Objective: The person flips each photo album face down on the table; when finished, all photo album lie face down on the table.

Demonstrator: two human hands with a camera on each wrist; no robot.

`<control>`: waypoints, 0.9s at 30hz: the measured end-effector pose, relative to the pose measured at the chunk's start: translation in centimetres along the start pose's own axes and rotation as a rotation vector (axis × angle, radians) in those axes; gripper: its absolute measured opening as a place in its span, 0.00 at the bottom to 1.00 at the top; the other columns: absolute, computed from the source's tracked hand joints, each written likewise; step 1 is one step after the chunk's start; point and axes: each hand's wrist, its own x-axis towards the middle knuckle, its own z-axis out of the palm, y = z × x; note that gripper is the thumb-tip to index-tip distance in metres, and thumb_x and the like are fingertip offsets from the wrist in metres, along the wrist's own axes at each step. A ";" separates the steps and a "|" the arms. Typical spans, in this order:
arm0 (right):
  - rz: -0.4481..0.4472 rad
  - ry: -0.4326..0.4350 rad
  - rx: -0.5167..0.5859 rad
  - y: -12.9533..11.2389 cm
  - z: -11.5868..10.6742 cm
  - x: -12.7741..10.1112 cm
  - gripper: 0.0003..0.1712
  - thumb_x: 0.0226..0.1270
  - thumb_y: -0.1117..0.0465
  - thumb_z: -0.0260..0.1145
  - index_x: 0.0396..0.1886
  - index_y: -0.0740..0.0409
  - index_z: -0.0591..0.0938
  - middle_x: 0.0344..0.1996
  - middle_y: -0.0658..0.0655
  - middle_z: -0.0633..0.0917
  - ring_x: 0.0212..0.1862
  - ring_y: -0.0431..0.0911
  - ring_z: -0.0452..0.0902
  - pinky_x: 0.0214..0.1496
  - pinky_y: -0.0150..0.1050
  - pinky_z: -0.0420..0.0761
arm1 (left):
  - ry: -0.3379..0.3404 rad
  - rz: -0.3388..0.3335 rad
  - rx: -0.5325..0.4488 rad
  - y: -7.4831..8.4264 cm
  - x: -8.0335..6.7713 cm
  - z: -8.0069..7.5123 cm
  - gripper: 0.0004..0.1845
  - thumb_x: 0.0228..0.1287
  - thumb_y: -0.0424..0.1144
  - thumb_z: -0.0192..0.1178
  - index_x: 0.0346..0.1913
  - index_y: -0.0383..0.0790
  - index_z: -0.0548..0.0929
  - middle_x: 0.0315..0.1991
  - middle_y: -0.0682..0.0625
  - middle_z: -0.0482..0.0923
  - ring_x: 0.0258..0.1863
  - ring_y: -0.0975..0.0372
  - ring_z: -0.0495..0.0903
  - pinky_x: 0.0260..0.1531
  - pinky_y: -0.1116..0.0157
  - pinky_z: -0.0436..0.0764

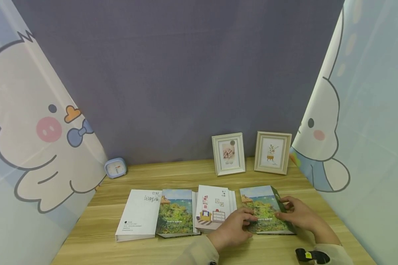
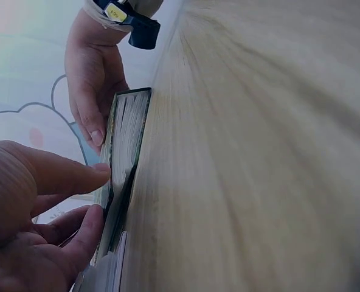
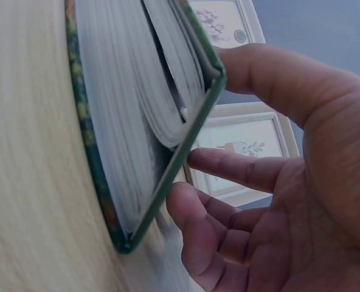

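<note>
Where I stood, the light was soft and even over the table [image 1: 96, 228], while the curtain [image 1: 185, 81] looked rather dim. The head view was clear, but its walls [image 1: 381, 110] leaned outward. Both wrist views were darker and hazy: table blurred in places, frames [image 3: 247, 146] soft, shadow inside the album [image 3: 110, 109].

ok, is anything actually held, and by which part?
Rightmost photo album, touched by the right hand at its spine side and the left hand at the opposite edge; whether either truly grips it can't be told.
</note>
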 end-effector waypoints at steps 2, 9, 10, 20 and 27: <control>0.002 -0.005 0.006 -0.1 0.0 0.0 0.44 0.67 0.48 0.77 0.69 0.74 0.71 0.54 0.70 0.80 0.55 0.63 0.79 0.45 0.53 0.86 | 0.000 0.002 0.006 0.0 0.0 0.0 0.25 0.63 0.26 0.73 0.63 0.41 0.84 0.69 0.54 0.71 0.60 0.70 0.77 0.54 0.76 0.80; -0.004 -0.005 0.000 -0.5 0.1 -0.2 0.44 0.67 0.49 0.77 0.69 0.75 0.71 0.54 0.70 0.80 0.55 0.64 0.78 0.45 0.54 0.85 | 0.027 0.032 -0.040 -0.1 -0.5 -0.2 0.24 0.64 0.28 0.74 0.62 0.40 0.84 0.67 0.55 0.73 0.61 0.70 0.76 0.55 0.75 0.80; -0.010 0.003 -0.010 -0.7 0.1 -0.2 0.44 0.67 0.49 0.77 0.69 0.75 0.71 0.54 0.70 0.80 0.55 0.63 0.78 0.45 0.53 0.85 | 0.034 0.035 -0.051 -0.1 -0.6 -0.3 0.24 0.64 0.28 0.74 0.62 0.41 0.84 0.67 0.55 0.73 0.62 0.70 0.76 0.55 0.75 0.80; -0.079 0.115 -0.103 -2.7 1.5 0.4 0.43 0.66 0.47 0.78 0.70 0.69 0.73 0.60 0.73 0.74 0.56 0.66 0.78 0.44 0.53 0.86 | 0.081 0.019 -0.102 -0.9 -2.3 -2.6 0.24 0.69 0.34 0.71 0.66 0.51 0.81 0.63 0.62 0.74 0.63 0.57 0.79 0.60 0.65 0.81; -0.158 0.186 -0.167 -4.4 2.6 0.5 0.43 0.65 0.46 0.78 0.71 0.66 0.75 0.62 0.73 0.74 0.60 0.69 0.75 0.53 0.66 0.81 | 0.172 0.013 -0.155 -1.4 -3.9 -4.8 0.24 0.72 0.37 0.69 0.68 0.50 0.79 0.69 0.56 0.72 0.69 0.45 0.74 0.63 0.61 0.80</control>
